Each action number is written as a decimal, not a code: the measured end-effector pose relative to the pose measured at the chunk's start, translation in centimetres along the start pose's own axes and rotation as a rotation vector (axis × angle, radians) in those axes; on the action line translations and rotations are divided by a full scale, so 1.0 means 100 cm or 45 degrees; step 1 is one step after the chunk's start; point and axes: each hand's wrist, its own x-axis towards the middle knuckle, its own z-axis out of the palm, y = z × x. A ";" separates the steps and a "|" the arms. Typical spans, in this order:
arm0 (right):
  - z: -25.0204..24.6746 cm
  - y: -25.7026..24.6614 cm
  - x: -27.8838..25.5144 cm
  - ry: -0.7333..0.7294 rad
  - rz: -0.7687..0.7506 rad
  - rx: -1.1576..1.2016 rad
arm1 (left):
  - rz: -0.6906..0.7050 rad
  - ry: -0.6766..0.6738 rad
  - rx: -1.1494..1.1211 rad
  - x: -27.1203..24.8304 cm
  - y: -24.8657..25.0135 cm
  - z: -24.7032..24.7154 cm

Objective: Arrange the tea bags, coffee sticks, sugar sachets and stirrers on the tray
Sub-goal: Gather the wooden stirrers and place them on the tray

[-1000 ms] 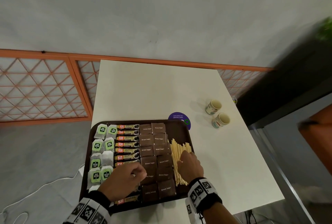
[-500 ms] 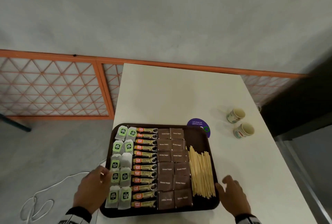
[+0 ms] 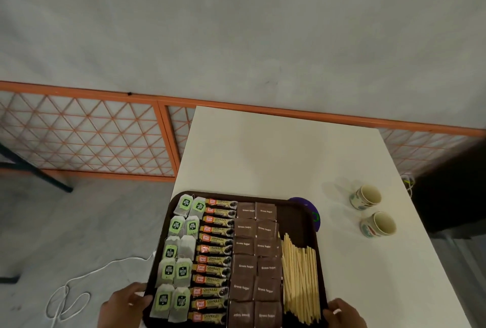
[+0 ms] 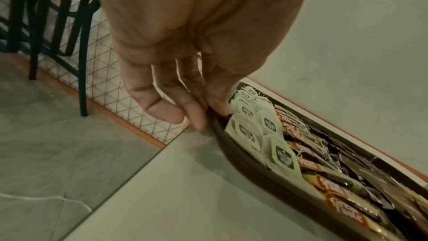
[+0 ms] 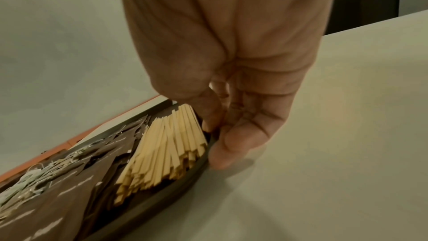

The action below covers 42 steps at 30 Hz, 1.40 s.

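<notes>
Hands, left hand (image 3: pixel 123 306) and right hand (image 3: pixel 344 313), grip one tray (image 3: pixel 299 212).

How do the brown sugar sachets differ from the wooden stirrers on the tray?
The sugar sachets are dark brown, flat squares with white print; the stirrers are pale, thin, plain sticks. The sachets lie in two columns along the tray's whole length; the stirrers form one loose bundle that stops short of the far end. Both lie flat, side by side.

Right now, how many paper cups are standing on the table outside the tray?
2. Both stand on the white table, to the right of the tray: the far cup and the near cup just in front of it. None looks hidden.
</notes>
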 end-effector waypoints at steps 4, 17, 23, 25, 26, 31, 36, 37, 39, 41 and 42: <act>-0.017 -0.037 0.025 0.014 -0.026 0.115 | 0.035 0.057 -0.011 0.019 0.044 0.000; -0.030 -0.084 0.142 -0.014 -0.099 0.115 | -0.023 0.128 -0.075 0.125 0.122 0.004; -0.040 -0.102 0.112 -0.010 -0.099 0.045 | -0.049 0.048 -0.050 0.137 0.110 0.007; -0.042 -0.104 0.106 -0.031 -0.093 0.046 | -0.042 0.042 -0.027 0.139 0.107 0.008; -0.043 -0.105 0.105 -0.033 -0.105 0.015 | -0.028 0.046 -0.013 0.139 0.106 0.008; -0.042 -0.109 0.102 -0.002 -0.103 -0.041 | -0.031 0.010 -0.040 0.140 0.109 0.005; -0.040 -0.093 0.100 -0.006 -0.039 0.260 | -0.105 -0.088 -0.226 0.135 0.112 0.000; -0.039 -0.084 0.096 -0.002 -0.007 0.388 | -0.126 -0.115 -0.271 0.133 0.111 -0.002; -0.041 -0.058 0.090 0.017 0.085 0.589 | -0.148 -0.167 -0.321 0.123 0.107 -0.011; -0.045 -0.024 0.086 0.078 0.167 0.690 | -0.085 -0.121 -0.199 0.111 0.104 -0.022; -0.050 -0.006 0.085 0.095 0.213 0.724 | -0.039 -0.050 -0.105 0.106 0.105 -0.027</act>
